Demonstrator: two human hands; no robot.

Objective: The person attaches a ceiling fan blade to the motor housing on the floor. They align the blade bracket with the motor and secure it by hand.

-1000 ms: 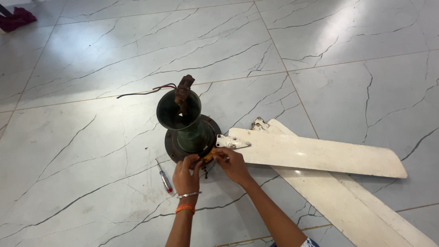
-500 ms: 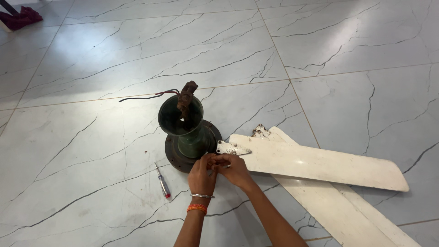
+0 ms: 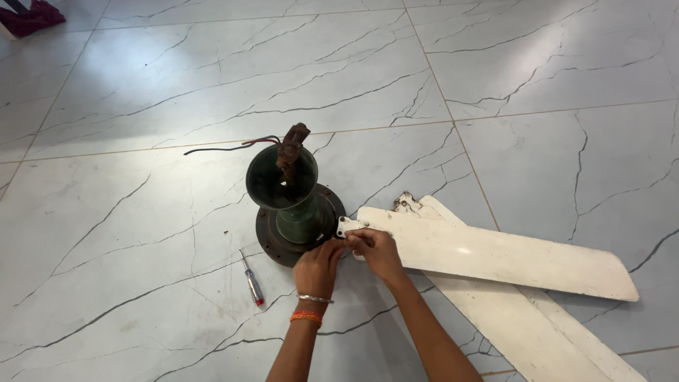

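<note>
Head view, setting: a pale marble-patterned tiled floor [image 3: 177,85] with dark veins is seen from above; a dark red cloth [image 3: 32,15] lies at the far left corner.
Fan motor: a dark green ceiling-fan motor [image 3: 297,219] is stood on the floor near the middle, its round base down and a cup-shaped cover uppermost.
Rod: a rusty brown rod [image 3: 291,152] rises from the cup, tilted slightly right.
Wires: dark and red wires [image 3: 226,146] are trailed from the rod toward the far left across the floor.
Upper blade: a cream fan blade [image 3: 495,258] is laid flat, its bracket end touching the right edge of the motor base, its tip pointing right.
Lower blade: a second cream blade [image 3: 537,332] is laid under the first, running toward the near right.
Screwdriver: a small screwdriver [image 3: 252,281] with a red handle tip lies on the floor just left of the motor, apart from both hands.
Left hand: the left hand [image 3: 318,265], with a metal bangle and orange thread at the wrist, is placed at the near edge of the motor base, fingers curled; what they press cannot be told.
Right hand: the right hand [image 3: 376,251] is set on the bracket end of the upper blade, fingers pinched together beside the left hand; whether anything small is clamped cannot be told.
</note>
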